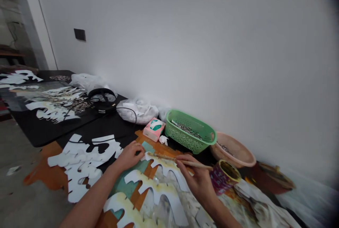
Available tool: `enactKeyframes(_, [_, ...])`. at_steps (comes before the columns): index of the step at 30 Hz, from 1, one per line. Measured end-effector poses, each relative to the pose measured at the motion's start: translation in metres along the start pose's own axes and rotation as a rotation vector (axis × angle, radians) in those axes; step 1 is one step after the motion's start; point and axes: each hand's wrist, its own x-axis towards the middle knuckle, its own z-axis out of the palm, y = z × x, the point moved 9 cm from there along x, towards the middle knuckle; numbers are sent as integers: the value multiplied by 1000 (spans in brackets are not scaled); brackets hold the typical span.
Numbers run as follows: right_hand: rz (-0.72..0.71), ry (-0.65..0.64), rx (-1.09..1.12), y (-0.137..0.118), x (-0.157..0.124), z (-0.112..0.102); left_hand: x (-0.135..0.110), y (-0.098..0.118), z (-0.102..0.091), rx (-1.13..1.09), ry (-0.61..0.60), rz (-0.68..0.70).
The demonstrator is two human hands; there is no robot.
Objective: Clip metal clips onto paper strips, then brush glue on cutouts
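Note:
My right hand [197, 178] is closed around a thin wooden brush [174, 160] that lies across a white cut-out shape [159, 189] with yellowish glue stains. The brush tip reaches left toward my left hand [130, 155]. That hand presses down with curled fingers on the edge of the white cut-out. A small open tin of yellow glue [225, 177] with a patterned wrapper stands just right of my right hand.
A green basket [191, 131] with metal bits, a pink basin [233, 150] and a pink tissue pack [154, 129] line the white wall. More white cut-outs [82, 166] lie left on the black table [45, 129], with black headphones [102, 100] and plastic bags [137, 111] behind.

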Motion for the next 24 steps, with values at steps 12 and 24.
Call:
enactKeyframes(12, [2, -47, -41, -3, -4, 1, 1, -1, 1, 0, 4, -3])
enactKeyframes(24, [77, 47, -50, 5, 10, -9, -1, -5, 3, -5, -2, -7])
